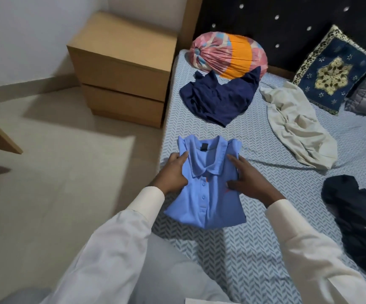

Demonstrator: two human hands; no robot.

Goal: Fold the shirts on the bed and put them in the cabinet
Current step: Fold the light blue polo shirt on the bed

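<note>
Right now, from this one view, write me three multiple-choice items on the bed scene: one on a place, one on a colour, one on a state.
1. The navy shirt lies: A on a chair; B on the bed against the striped bolster; C in a basket.
2. The buttoned polo shirt is: A cream; B red; C light blue.
3. The cream shirt is: A crumpled; B neatly folded; C hanging.
B, its sleeve overlaps the bolster; C, its cloth is plainly blue; A, it lies in loose wrinkles.

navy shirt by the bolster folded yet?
No, the navy shirt lies rumpled and spread against the striped bolster; the left hand and right hand are on the blue polo shirt.
</note>
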